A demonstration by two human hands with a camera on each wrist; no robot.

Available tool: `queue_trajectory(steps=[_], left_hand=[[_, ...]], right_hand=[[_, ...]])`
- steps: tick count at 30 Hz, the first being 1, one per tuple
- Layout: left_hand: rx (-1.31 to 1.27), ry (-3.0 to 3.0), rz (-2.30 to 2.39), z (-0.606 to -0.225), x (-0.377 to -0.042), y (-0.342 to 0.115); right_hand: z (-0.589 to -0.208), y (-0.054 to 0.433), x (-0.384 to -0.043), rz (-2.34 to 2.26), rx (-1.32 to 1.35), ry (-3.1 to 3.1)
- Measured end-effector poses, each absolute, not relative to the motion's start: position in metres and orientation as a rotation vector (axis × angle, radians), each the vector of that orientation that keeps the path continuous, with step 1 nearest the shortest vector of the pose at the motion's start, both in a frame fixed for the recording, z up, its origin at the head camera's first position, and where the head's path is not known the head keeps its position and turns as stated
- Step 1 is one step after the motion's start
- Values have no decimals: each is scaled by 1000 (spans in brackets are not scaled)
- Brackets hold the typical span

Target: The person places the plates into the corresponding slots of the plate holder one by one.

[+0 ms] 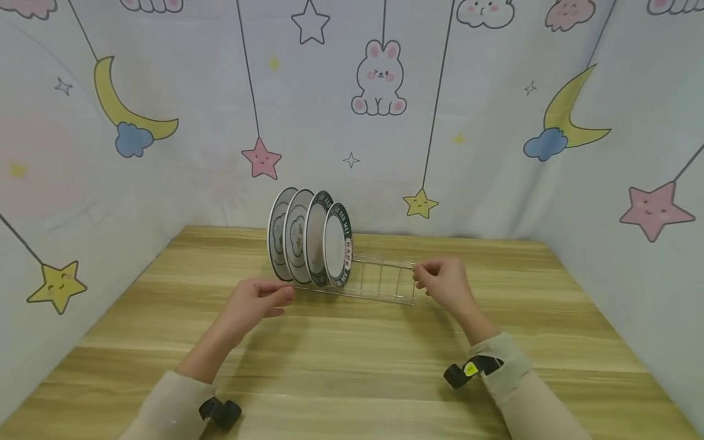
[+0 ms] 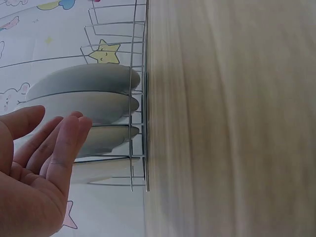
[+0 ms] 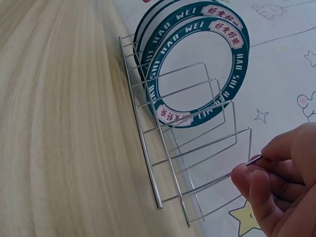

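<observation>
Several round plates stand on edge in the left part of a wire dish rack (image 1: 379,298). The nearest plate (image 3: 196,74) has a green rim with white lettering and red characters; the plates at the far left carry grey cloud drawings. At the rack's right end, my right hand (image 1: 447,286) pinches the end wire between thumb and fingertips. My left hand (image 1: 254,308) is by the rack's front left corner. In the left wrist view its thumb and fingers (image 2: 64,148) stand apart with nothing between them, beside the plates' undersides.
The rack stands on a wood-grain table (image 1: 341,366) towards its back edge. Behind and at both sides hangs a white cloth (image 1: 330,122) printed with stars, moons and a rabbit. Dark cameras are strapped to both wrists.
</observation>
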State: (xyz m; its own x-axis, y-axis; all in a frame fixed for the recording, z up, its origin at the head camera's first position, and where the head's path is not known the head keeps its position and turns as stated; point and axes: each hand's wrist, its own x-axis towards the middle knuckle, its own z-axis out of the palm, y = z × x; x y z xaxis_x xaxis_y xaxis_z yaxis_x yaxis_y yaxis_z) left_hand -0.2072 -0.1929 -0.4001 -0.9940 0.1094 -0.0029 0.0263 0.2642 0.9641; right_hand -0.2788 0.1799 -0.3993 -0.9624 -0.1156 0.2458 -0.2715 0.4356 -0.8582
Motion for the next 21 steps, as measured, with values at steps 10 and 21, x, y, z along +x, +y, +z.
queue_trajectory(steps=[10,21], left_hand=[[167,2454,1832,-396,-209,-168],[294,2464,1801,-399,-222,-138]], right_hand=[[-404,160,-271,1580,378,-2526],[-408,138,-258,1582,489,-2499]])
